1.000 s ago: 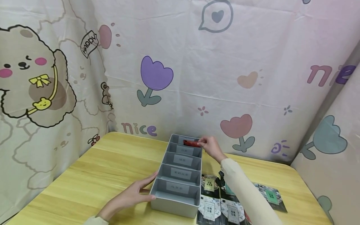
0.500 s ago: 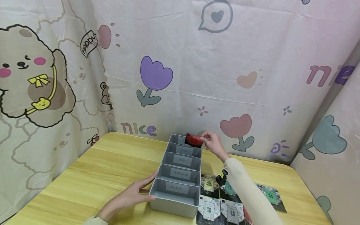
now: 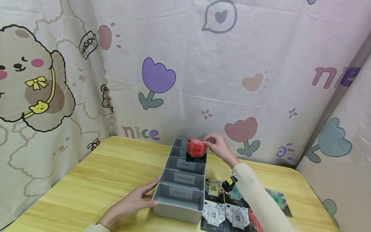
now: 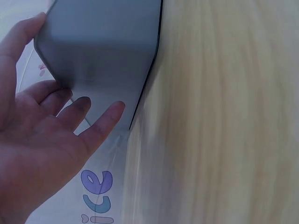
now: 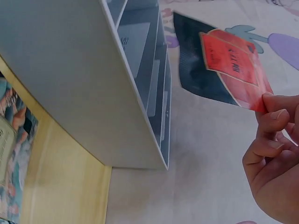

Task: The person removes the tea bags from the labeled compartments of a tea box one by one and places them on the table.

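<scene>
My right hand pinches a red-and-black tea sachet by its upper corner. The flat sachet hangs above the far compartments of a long grey divided box, its printed front towards me. In the right wrist view, thumb and forefinger grip the sachet's red end, and it stands clear of the box wall. My left hand rests at the near left corner of the box, thumb by the front rim. In the left wrist view, the left hand's fingers lie loosely spread along the box's side.
Paper labels mark the box's compartments. Right of the box lie several sachets, among them a yellow-labelled sachet, a white-labelled sachet and a green-labelled sachet. The wooden table meets a printed curtain behind.
My right hand has lifted the sachet from the far compartment; the sachet has turned from edge-on to face me. My left hand stays at the box corner. The view has shifted slightly.
</scene>
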The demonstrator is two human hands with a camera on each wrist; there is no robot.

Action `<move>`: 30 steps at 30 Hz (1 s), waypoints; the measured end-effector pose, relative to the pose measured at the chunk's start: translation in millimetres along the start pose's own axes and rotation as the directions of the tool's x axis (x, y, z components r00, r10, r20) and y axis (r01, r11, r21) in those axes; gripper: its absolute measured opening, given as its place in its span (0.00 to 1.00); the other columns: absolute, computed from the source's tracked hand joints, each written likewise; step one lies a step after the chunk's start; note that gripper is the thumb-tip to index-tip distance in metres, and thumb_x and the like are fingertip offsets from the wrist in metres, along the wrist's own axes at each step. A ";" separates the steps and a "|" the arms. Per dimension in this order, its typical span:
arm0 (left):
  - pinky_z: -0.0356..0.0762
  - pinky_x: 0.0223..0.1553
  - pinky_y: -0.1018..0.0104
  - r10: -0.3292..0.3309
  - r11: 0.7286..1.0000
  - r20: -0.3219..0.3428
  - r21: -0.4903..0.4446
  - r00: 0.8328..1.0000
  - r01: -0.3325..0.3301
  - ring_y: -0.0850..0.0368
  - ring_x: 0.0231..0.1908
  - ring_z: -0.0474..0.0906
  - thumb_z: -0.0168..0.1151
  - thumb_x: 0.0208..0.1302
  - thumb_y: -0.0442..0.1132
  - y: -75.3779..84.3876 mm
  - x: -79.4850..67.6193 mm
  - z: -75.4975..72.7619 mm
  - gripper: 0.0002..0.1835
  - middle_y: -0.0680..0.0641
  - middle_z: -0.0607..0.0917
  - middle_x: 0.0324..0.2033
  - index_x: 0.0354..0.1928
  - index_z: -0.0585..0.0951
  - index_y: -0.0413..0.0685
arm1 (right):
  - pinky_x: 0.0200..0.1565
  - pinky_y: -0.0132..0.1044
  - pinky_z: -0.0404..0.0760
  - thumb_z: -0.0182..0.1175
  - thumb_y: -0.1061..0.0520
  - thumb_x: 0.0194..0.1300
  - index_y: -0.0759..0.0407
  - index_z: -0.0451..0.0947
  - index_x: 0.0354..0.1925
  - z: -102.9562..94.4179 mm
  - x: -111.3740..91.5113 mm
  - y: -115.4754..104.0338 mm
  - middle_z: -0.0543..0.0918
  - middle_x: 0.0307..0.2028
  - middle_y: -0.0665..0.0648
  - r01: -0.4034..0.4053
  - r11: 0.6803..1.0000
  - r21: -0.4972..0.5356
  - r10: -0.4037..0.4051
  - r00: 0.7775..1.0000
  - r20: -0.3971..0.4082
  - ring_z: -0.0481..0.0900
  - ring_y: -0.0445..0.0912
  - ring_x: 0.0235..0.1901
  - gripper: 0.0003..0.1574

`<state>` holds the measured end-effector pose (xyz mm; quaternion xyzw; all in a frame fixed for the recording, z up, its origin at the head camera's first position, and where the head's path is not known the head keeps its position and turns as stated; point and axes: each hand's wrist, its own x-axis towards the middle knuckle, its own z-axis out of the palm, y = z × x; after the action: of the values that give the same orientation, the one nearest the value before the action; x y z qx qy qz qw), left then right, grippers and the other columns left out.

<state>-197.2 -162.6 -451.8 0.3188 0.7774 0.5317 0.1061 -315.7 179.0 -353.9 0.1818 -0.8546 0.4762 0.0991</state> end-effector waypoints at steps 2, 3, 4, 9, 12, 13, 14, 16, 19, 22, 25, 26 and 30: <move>0.73 0.57 0.58 -0.004 1.000 0.000 0.002 1.000 0.004 0.59 0.65 0.55 0.63 0.65 0.38 -0.2 -0.2 0.1 0.41 0.31 0.51 0.71 0.75 0.53 0.42 | 0.24 0.35 0.71 0.62 0.62 0.65 0.64 0.81 0.37 -0.1 -3.2 0.7 0.81 0.27 0.58 0.000 1.000 0.024 -0.001 1.000 0.010 0.71 0.47 0.22 0.05; 0.73 0.57 0.59 -0.005 1.000 0.000 0.005 1.000 0.005 0.56 0.66 0.55 0.63 0.65 0.38 -0.3 -0.2 0.2 0.41 0.31 0.51 0.71 0.75 0.53 0.42 | 0.23 0.34 0.70 0.62 0.62 0.65 0.64 0.81 0.37 -0.5 -5.0 1.5 0.81 0.26 0.58 0.000 0.999 0.037 -0.001 1.000 0.015 0.70 0.47 0.22 0.05; 0.73 0.57 0.59 -0.005 1.000 0.000 0.008 1.000 0.005 0.53 0.66 0.55 0.63 0.65 0.38 -0.5 -0.3 0.3 0.41 0.31 0.51 0.71 0.75 0.53 0.42 | 0.22 0.34 0.69 0.62 0.62 0.65 0.65 0.81 0.37 -1.1 -6.8 2.4 0.80 0.26 0.58 0.000 0.999 0.052 -0.001 1.000 0.019 0.69 0.47 0.21 0.05; 0.73 0.57 0.59 -0.002 1.000 -0.001 0.009 1.000 0.002 0.47 0.66 0.54 0.63 0.65 0.38 -0.3 -0.2 0.8 0.41 0.31 0.51 0.71 0.75 0.53 0.43 | 0.20 0.32 0.64 0.61 0.62 0.66 0.67 0.79 0.39 -6.1 -18.4 3.2 0.76 0.22 0.54 -0.024 0.988 0.149 0.019 0.999 0.033 0.63 0.43 0.17 0.07; 0.73 0.57 0.58 -0.003 1.000 -0.003 0.007 1.000 0.003 0.49 0.67 0.54 0.63 0.65 0.38 0.1 -0.3 0.6 0.41 0.31 0.51 0.71 0.75 0.53 0.43 | 0.19 0.31 0.62 0.60 0.62 0.67 0.68 0.79 0.40 -9.6 -26.0 1.6 0.73 0.19 0.52 -0.032 0.979 0.199 0.025 0.999 0.038 0.61 0.41 0.15 0.08; 0.73 0.57 0.58 -0.004 1.000 -0.004 0.009 1.000 0.004 0.49 0.67 0.54 0.63 0.65 0.38 0.3 -0.3 0.5 0.41 0.31 0.51 0.71 0.75 0.53 0.43 | 0.20 0.31 0.62 0.60 0.62 0.67 0.69 0.79 0.41 -10.7 -28.7 0.8 0.72 0.19 0.51 -0.035 0.976 0.214 0.027 0.999 0.037 0.61 0.41 0.15 0.09; 0.73 0.57 0.58 -0.003 1.000 -0.004 0.010 1.000 0.003 0.48 0.67 0.53 0.63 0.65 0.38 0.4 -0.1 0.4 0.41 0.31 0.51 0.71 0.75 0.53 0.43 | 0.20 0.31 0.62 0.60 0.62 0.67 0.69 0.79 0.41 -11.6 -31.5 0.1 0.72 0.19 0.52 -0.036 0.973 0.228 0.029 0.999 0.037 0.61 0.41 0.15 0.09; 0.73 0.57 0.58 -0.008 1.000 -0.004 0.012 1.000 0.008 0.45 0.67 0.53 0.63 0.65 0.38 0.8 0.1 0.2 0.41 0.31 0.51 0.71 0.75 0.53 0.43 | 0.21 0.31 0.63 0.61 0.62 0.66 0.70 0.79 0.41 -13.0 -37.3 -0.9 0.70 0.18 0.52 -0.041 0.967 0.250 0.033 0.999 0.034 0.61 0.41 0.15 0.10; 0.73 0.57 0.58 -0.012 1.000 -0.007 0.018 1.000 0.012 0.39 0.66 0.53 0.63 0.65 0.38 0.8 0.4 0.0 0.42 0.31 0.51 0.71 0.75 0.53 0.43 | 0.21 0.32 0.63 0.61 0.61 0.66 0.71 0.79 0.42 -13.7 -46.5 -0.6 0.69 0.18 0.52 -0.061 0.953 0.297 0.053 0.998 0.034 0.61 0.42 0.15 0.12; 0.73 0.57 0.59 -0.014 1.000 -0.010 0.024 1.000 0.014 0.42 0.66 0.54 0.64 0.65 0.39 -0.3 0.5 -0.2 0.42 0.31 0.51 0.71 0.75 0.53 0.43 | 0.22 0.32 0.63 0.61 0.61 0.66 0.69 0.80 0.41 -13.4 -55.8 2.3 0.68 0.16 0.50 -0.096 0.930 0.355 0.089 0.995 0.037 0.61 0.41 0.15 0.11; 0.73 0.57 0.60 -0.006 1.000 -0.010 0.025 1.000 0.006 0.58 0.66 0.55 0.64 0.65 0.39 -1.8 0.7 -0.1 0.41 0.31 0.51 0.71 0.75 0.53 0.43 | 0.22 0.30 0.63 0.61 0.61 0.66 0.63 0.81 0.38 -13.1 -65.1 5.2 0.68 0.16 0.49 -0.123 0.896 0.427 0.115 0.992 0.044 0.60 0.40 0.14 0.05; 0.73 0.57 0.60 -0.003 1.000 -0.009 0.023 1.000 0.003 0.64 0.65 0.55 0.64 0.65 0.39 -2.3 0.7 -0.1 0.41 0.31 0.51 0.71 0.75 0.53 0.43 | 0.22 0.30 0.63 0.61 0.61 0.66 0.62 0.82 0.37 -13.1 -68.2 6.0 0.68 0.16 0.48 -0.132 0.884 0.449 0.123 0.991 0.049 0.60 0.40 0.14 0.04; 0.73 0.57 0.61 0.000 1.000 -0.008 0.019 1.000 0.000 0.72 0.63 0.54 0.64 0.65 0.39 -2.7 0.7 0.2 0.41 0.31 0.51 0.71 0.75 0.53 0.43 | 0.23 0.29 0.63 0.59 0.63 0.67 0.57 0.82 0.36 -13.8 -79.5 8.8 0.69 0.17 0.48 -0.141 0.850 0.508 0.127 0.990 0.062 0.60 0.39 0.14 0.05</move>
<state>-198.6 -162.7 -454.2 0.3174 0.7830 0.5256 0.0999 -246.6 212.2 -380.7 0.1480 -0.7095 0.6890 0.0027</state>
